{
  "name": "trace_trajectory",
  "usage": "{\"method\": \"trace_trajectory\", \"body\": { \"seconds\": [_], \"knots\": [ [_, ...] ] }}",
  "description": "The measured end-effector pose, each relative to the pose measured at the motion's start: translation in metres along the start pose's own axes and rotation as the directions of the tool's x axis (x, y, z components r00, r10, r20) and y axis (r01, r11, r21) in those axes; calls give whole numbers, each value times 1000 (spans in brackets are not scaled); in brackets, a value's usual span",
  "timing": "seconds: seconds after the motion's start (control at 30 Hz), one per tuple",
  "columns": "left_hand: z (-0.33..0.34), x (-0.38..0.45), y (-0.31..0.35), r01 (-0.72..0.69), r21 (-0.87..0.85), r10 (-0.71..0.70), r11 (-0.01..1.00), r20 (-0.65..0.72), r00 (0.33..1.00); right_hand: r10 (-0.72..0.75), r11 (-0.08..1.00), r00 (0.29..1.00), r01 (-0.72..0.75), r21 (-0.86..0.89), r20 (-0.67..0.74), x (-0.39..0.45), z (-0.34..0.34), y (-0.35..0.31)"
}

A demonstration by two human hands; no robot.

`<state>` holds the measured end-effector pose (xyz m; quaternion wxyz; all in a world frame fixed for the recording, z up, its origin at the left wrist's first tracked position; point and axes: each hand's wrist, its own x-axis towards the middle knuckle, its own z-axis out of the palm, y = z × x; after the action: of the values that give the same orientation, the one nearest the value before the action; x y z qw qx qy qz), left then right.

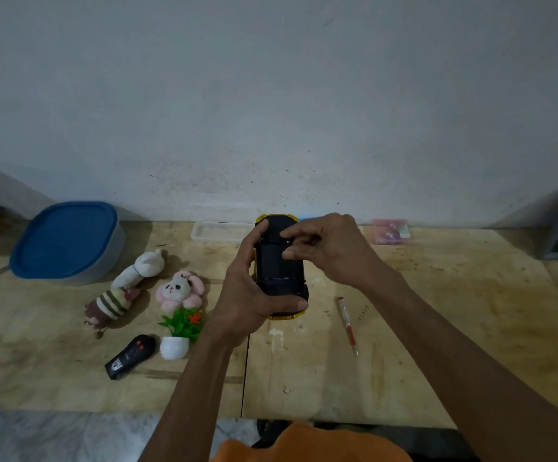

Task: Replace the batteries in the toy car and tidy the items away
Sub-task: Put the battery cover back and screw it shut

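The yellow toy car (279,271) is held upside down above the wooden table (437,345), its black underside facing me. My left hand (247,295) grips the car's left side and near end. My right hand (327,248) rests on the far part of the underside, thumb and fingertips pressed on the black battery cover area. A red-handled screwdriver (347,323) lies on the table to the right of the car. A black remote control (130,356) lies at the lower left.
A blue-lidded tub (67,241) stands at the back left. Two plush toys (127,288) (179,290) and a small potted plant (179,335) lie left of the car. A clear tray (220,232) and a pink box (389,231) sit against the wall.
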<state>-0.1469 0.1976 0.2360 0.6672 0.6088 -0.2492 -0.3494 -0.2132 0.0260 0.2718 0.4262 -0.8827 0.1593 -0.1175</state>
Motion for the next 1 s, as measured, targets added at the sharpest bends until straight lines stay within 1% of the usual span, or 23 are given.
{"method": "trace_trajectory", "body": {
  "seconds": [0.07, 0.13, 0.23, 0.37, 0.53, 0.67, 0.77, 0.83, 0.9, 1.0],
  "knots": [
    [0, 1, 3, -22, 26, 22, 999, 3, 1000, 41, 997, 997, -36, 70, -72, -3, 4, 0],
    [-1, 1, 6, -33, 27, 33, 999, 4, 999, 58, 994, 992, -47, 100, -113, -4, 7, -1],
    [-1, 2, 7, -44, 22, 44, 999, 3, 999, 58, 997, 985, -51, 49, -161, -5, 11, -3],
    [0, 2, 7, -44, 9, 44, 999, 12, 999, 49, 999, 988, -51, -10, -148, -4, 13, -4],
    [-1, 3, 6, -36, -2, 36, 999, 13, 999, 87, 996, 988, -86, 6, -126, -4, 14, -2],
    [-3, 4, 6, -36, -13, 36, 999, 0, 999, 25, 999, 994, -30, -43, -111, -5, 16, -6],
    [-4, 3, 4, -45, -28, 44, 999, -11, 999, 7, 998, 994, -13, -53, -108, -5, 19, -6],
    [-4, 3, 2, -38, -54, 37, 998, -23, 999, 15, 1000, 991, -17, -15, -131, -5, 22, -1],
    [-4, 2, 1, -29, -75, 27, 997, -30, 999, 69, 996, 987, -60, 61, -147, -7, 26, 5],
    [-6, 2, -3, -23, -76, 20, 997, -33, 999, 181, 950, 979, -149, 274, -95, -12, 32, 7]
  ]
}}
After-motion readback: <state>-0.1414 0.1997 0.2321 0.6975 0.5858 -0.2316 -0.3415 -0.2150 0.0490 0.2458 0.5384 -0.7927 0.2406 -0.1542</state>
